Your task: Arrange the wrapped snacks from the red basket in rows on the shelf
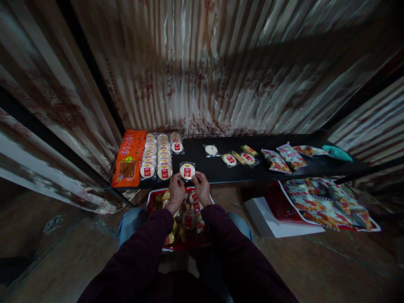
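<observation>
Probably light and brittle, the wrapped rice cracker (pixel 187 171) called for a gentle hold by its slippery film edges, not a squeeze across the disc. It looked round and pale, with red and yellow printing under clear plastic. The left hand (pixel 176 192) and right hand (pixel 202 189) pinched its lower corners at the front of the black shelf (pixel 193 152), near overlapping rice crackers (pixel 149 155).

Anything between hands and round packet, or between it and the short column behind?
Nothing visible: left hand and right hand hold the round packet; only black shelf shows between it and the short column.
</observation>
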